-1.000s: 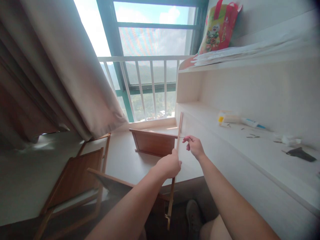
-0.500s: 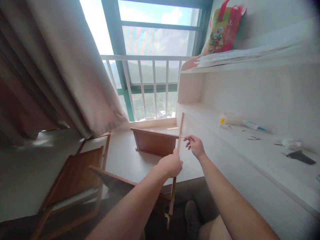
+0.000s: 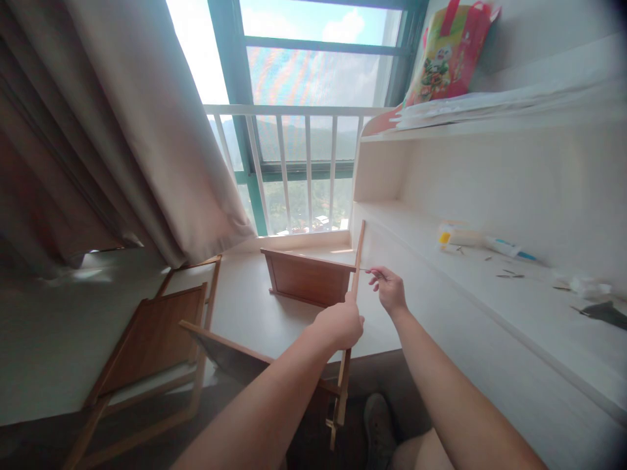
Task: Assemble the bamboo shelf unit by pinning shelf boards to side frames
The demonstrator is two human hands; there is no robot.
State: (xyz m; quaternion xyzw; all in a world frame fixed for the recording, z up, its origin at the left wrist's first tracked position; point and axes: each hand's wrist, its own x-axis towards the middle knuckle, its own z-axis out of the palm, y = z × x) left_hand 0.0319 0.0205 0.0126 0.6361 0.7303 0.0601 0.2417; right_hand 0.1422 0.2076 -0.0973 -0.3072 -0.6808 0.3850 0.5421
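The left hand [image 3: 340, 323] is closed around a long wooden rail [image 3: 360, 248], covering the middle of it; the tips of its fingers are mostly out of sight behind the wood. The rail slants across the right part of the white worktop [image 3: 240, 297], its upper end close to the far right corner and its lower end hanging past the near edge, where shadow blurs the fittings on it.

The right hand [image 3: 389, 288] pinches a thin rod [image 3: 365, 269] between thumb and forefinger, the other fingers loosely curled. The rod is so fine that its shape is hard to make out. Its tip meets the rail beside the upper right corner of a brown panel [image 3: 309, 277]; whether it sits in a hole or only touches, I cannot tell. That panel stands tilted on the worktop, its lower right corner hidden by the left hand.

A second panel [image 3: 228, 349] juts over the near edge, largely covered by the left forearm. Beyond the left edge leans a wooden frame [image 3: 154, 339], cut off below. On the ledge [image 3: 441, 258] at the right lie small slender pieces [image 3: 509, 275], too small to identify, and a dark grey object [image 3: 605, 314] cropped by the picture's side.
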